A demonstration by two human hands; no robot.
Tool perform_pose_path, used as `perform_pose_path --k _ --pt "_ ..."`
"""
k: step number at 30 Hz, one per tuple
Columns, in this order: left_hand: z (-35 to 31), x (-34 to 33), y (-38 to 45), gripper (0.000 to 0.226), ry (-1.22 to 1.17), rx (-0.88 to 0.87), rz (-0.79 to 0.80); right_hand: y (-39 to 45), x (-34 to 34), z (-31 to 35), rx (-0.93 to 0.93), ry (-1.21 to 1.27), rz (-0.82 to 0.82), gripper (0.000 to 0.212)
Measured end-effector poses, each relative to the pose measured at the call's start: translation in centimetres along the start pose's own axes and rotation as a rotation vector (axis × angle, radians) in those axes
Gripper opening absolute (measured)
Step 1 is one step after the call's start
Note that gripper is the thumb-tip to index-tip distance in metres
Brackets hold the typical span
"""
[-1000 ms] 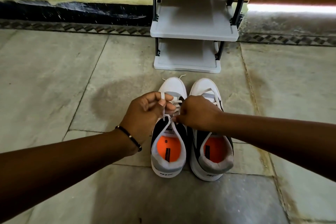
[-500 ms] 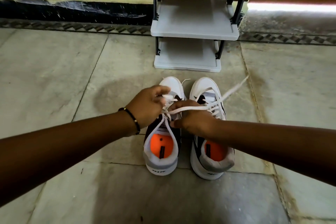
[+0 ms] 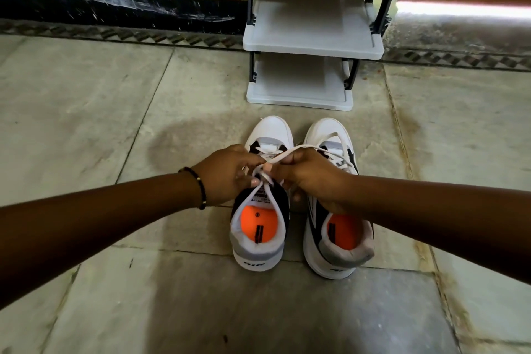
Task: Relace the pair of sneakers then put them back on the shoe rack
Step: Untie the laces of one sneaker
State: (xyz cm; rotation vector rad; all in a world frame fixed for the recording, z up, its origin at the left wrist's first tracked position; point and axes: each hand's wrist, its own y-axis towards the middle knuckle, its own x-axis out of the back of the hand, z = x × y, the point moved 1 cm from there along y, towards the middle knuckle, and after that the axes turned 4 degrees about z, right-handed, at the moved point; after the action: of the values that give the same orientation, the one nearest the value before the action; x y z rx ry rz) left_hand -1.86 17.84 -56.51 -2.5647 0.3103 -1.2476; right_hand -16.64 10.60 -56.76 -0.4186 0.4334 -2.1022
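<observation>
Both hands pinch the lace (image 3: 290, 152) mid-frame, over the left sneaker (image 3: 260, 210).
Left hand (image 3: 227, 178) and right hand (image 3: 310, 175) meet fingertip to fingertip; the lace trails toward the right sneaker (image 3: 336, 221).

I see the floor (image 3: 86, 123), made of large pale stone tiles with dark joints and one darker patch just left of the shoes. Two white sneakers stand directly on it, side by side: the left sneaker (image 3: 258, 238) and the right sneaker (image 3: 339, 244), toes toward the shoe rack (image 3: 313, 46). The rack also stands on the floor, near the toes.
</observation>
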Motion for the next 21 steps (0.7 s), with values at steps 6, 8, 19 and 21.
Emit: perform_pose_path --k 6,8,19,21 --pt "1.3 1.2 1.1 0.033 0.428 -0.157 0.102 -0.1 0.6 0.5 -0.031 -0.023 0.043 0.019" --pt "1.4 1.5 1.4 0.037 0.395 -0.19 0.132 -0.1 0.8 0.6 -0.022 -0.066 0.045 0.022" --pt "0.7 2.5 2.6 0.037 0.649 -0.292 0.132 -1.4 2.2 2.9 0.416 -0.761 -0.279 0.02" --pt "0.2 2.7 2.7 0.034 0.686 -0.33 0.118 -0.9 1.9 3.5 0.4 -0.872 -0.232 0.023"
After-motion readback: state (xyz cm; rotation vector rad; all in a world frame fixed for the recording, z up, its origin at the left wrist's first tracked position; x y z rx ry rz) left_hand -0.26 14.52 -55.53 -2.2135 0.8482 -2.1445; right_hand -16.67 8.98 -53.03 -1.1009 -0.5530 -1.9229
